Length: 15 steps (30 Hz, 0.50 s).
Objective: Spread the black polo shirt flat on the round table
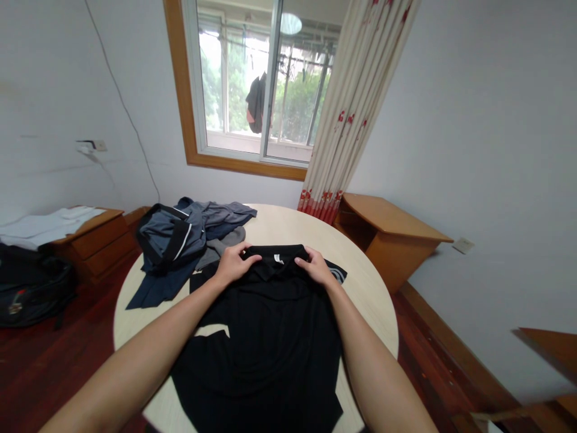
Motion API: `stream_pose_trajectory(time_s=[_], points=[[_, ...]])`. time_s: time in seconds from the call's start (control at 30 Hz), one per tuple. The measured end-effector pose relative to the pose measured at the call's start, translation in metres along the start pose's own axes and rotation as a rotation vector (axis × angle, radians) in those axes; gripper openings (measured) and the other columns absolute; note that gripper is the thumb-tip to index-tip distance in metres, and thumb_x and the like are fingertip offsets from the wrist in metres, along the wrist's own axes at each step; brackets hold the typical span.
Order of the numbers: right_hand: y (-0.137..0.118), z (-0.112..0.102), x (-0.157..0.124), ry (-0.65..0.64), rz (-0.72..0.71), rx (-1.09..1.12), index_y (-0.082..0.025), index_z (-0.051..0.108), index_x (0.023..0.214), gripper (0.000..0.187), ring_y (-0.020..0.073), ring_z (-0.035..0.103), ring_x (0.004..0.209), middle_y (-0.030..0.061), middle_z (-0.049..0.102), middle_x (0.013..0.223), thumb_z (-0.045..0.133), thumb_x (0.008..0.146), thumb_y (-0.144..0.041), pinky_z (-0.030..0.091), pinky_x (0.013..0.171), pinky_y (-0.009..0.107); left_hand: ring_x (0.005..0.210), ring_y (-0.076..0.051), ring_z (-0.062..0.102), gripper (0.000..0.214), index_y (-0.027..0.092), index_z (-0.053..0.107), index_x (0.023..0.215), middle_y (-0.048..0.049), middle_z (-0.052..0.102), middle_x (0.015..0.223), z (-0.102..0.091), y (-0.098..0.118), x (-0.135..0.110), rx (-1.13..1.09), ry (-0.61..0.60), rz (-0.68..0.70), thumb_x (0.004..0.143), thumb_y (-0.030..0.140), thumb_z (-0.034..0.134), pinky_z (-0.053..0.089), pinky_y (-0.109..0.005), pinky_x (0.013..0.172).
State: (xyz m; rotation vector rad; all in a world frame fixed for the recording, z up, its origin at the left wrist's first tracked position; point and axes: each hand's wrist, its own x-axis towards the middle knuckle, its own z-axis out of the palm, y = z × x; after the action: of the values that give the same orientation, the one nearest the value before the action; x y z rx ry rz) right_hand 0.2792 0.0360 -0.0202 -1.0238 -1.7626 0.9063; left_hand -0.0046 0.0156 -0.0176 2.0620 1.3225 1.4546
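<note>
A black collared shirt lies spread over the round, pale table, its collar toward the window and its lower part toward me. A small white label shows inside the collar. My left hand pinches the left end of the collar between thumb and fingers. At the collar's right end, my right hand grips the fabric the same way. Past my right hand, a sleeve with grey stripes sticks out. The table shows through a gap by the shirt's left side.
Crumpled grey and navy clothes are heaped at the table's back left. A wooden cabinet stands beyond the right edge, near the long curtain. On the left are a drawer unit and a black bag on the floor.
</note>
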Motion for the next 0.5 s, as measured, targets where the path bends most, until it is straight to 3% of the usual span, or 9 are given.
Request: stream_pose_trajectory(time_s=[0.3, 0.5], points=[[-0.015, 0.003, -0.007, -0.103, 0.028, 0.02, -0.018, 0.066, 0.102, 0.045, 0.0214, 0.066, 0.086, 0.0057, 0.072, 0.097, 0.075, 0.073, -0.051, 0.054, 0.077, 0.033, 0.07, -0.02, 0.063, 0.031, 0.019, 0.066, 0.085, -0.0032, 0.07, 0.079, 0.0, 0.007, 0.0, 0.088, 0.116, 0.023, 0.079, 0.049, 0.071, 0.049, -0.031, 0.07], [-0.018, 0.002, -0.007, -0.083, 0.022, -0.021, -0.017, 0.067, 0.096, 0.041, 0.0204, 0.065, 0.08, 0.0049, 0.072, 0.091, 0.074, 0.074, -0.05, 0.053, 0.069, 0.031, 0.071, -0.021, 0.065, 0.03, 0.02, 0.066, 0.087, -0.0029, 0.071, 0.079, -0.001, 0.007, -0.002, 0.17, 0.058, 0.037, 0.08, 0.049, 0.071, 0.048, -0.03, 0.068]])
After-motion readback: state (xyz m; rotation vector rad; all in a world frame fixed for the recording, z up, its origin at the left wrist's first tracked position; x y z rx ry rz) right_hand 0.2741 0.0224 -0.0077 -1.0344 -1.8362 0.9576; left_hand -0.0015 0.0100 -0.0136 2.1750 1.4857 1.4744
